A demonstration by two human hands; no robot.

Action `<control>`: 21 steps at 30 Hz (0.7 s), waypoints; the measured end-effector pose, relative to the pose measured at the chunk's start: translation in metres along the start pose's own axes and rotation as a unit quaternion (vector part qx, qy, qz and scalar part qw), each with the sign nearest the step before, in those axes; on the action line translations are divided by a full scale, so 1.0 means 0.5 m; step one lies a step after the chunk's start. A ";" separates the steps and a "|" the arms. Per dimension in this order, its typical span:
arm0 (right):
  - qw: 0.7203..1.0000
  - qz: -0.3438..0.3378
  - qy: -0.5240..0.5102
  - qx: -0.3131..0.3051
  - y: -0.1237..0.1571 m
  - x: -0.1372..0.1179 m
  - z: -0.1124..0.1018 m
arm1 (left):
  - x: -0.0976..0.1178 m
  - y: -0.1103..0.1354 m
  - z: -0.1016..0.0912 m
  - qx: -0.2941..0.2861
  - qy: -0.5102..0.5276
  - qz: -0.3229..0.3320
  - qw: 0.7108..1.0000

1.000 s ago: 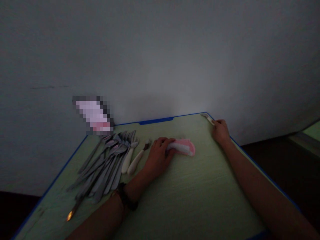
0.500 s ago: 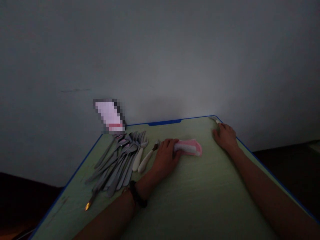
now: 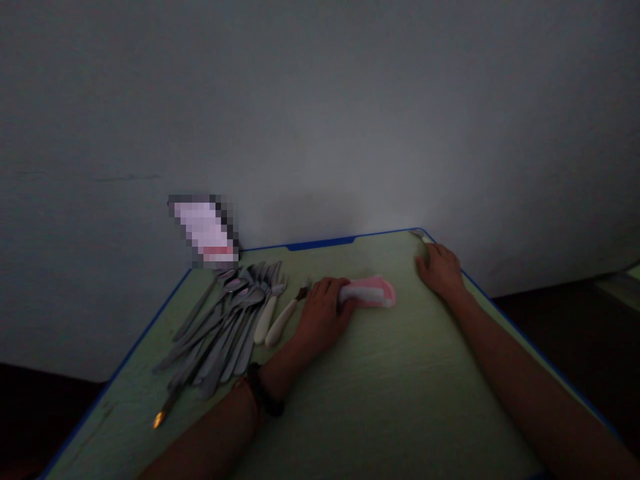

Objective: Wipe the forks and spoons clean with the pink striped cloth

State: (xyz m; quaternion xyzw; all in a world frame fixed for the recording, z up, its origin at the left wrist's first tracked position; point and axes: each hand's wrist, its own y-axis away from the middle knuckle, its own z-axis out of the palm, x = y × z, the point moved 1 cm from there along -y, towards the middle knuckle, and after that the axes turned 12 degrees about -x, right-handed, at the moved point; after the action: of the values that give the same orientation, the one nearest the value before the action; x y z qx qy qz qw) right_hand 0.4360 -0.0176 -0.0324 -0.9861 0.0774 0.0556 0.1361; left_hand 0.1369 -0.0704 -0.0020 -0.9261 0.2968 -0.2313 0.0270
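The left hand clamps the pink item, its length running rightward; right hand touches the far-right utensil, grip unclear.

Pale green table with cutlery pile, white-handled forks, pink-and-white item.
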 end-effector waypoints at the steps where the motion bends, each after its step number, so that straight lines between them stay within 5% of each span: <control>1: 1.000 0.001 -0.002 0.001 -0.001 0.001 0.001 | 0.001 0.000 0.001 0.004 0.001 0.002 1.000; 7: 0.990 -0.092 -0.096 0.055 0.014 -0.045 -0.038 | 0.003 -0.001 0.009 0.038 0.029 -0.003 0.999; 11: 0.944 -0.253 -0.207 0.043 0.057 -0.122 -0.104 | -0.009 -0.009 -0.049 0.020 -0.015 0.008 1.000; 17: 0.885 -0.397 -0.229 -0.078 0.113 -0.207 -0.126 | -0.055 -0.001 -0.195 -0.124 -0.144 -0.075 0.979; 21: 0.873 -0.417 -0.214 -0.133 0.116 -0.233 -0.078 | -0.079 0.019 -0.211 -0.221 -0.169 -0.130 0.952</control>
State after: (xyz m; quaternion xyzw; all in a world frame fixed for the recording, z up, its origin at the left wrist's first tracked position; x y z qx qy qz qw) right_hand 0.3155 -0.0676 0.0050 -0.8995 -0.3802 0.2135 0.0270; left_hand 0.0565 -0.0469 0.0741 -0.9650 0.2088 -0.0014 -0.1589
